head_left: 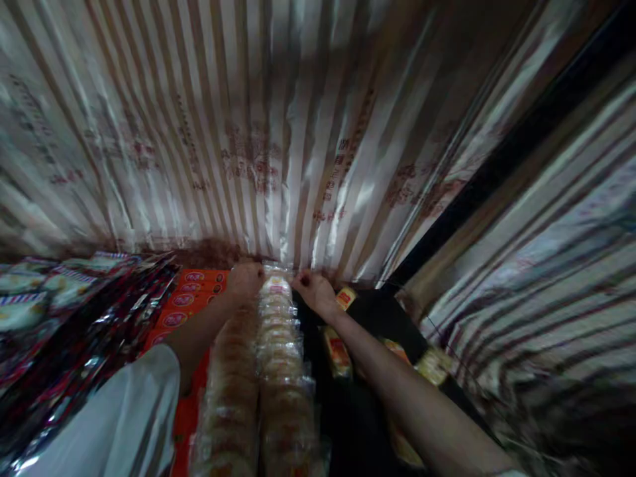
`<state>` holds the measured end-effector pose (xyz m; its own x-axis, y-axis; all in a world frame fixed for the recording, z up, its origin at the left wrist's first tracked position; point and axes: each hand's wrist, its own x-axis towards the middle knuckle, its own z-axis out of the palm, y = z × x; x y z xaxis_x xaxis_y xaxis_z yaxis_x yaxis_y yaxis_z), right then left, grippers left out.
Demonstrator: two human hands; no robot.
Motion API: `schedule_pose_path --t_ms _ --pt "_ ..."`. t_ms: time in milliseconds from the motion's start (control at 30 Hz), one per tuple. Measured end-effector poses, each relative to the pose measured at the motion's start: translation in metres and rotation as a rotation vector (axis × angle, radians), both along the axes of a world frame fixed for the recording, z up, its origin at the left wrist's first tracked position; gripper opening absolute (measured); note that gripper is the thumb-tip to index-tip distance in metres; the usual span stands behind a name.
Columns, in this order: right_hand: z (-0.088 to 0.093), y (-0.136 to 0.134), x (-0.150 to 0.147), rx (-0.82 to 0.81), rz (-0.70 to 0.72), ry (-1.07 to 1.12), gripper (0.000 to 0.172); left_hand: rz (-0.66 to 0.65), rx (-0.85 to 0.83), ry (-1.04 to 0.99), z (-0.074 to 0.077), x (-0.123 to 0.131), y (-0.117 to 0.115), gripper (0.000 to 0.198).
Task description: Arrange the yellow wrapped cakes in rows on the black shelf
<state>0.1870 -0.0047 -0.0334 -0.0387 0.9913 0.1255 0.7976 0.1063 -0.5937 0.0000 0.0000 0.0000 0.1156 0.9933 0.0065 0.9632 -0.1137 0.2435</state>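
Observation:
Two long rows of round pastries in clear wrappers run away from me: a left row [231,384] and a right row [283,377]. At the far end of the right row is a wrapped pastry [275,281], with one of my hands on each side of it. My left hand [247,283] is closed at the left edge of its wrapper, above the far end of the left row. My right hand [315,290] pinches at the right edge. The fingertips are dim and slightly blurred.
Left of the rows lie overlapping orange-red packs [181,301], then a pile of dark shiny packets [106,331]. Small yellow packets [338,351] lie on a black surface [392,324] to the right. A striped plastic curtain [278,132] hangs behind, beside a dark post [477,192].

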Motion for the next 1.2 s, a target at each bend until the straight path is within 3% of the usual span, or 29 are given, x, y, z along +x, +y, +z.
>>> schedule_pose_path --t_ms 167,433,633,733,867,967,1200 --pt "-0.002 -0.009 0.000 -0.043 0.111 0.062 0.015 0.040 0.006 0.005 0.000 0.003 -0.001 0.027" --pt "0.003 -0.012 -0.008 -0.032 0.028 0.039 0.011 0.033 0.036 -0.012 -0.006 -0.001 -0.002 0.025" --pt "0.002 -0.010 -0.012 0.034 -0.052 0.060 0.012 -0.039 0.181 -0.118 -0.006 -0.009 -0.009 0.024" --pt "0.001 -0.013 -0.012 0.024 -0.051 0.087 0.012 -0.092 0.140 -0.076 -0.004 -0.009 -0.013 0.018" --pt "0.006 -0.025 -0.007 -0.030 -0.109 0.044 0.023 -0.057 0.117 -0.015 -0.003 -0.004 -0.015 0.019" --pt "0.010 -0.033 -0.001 -0.146 -0.048 -0.028 0.033 -0.029 0.131 0.007 -0.005 0.000 -0.014 0.019" --pt "0.015 -0.040 0.000 -0.209 0.033 -0.109 0.018 -0.018 0.134 -0.019 -0.004 0.000 -0.016 0.018"
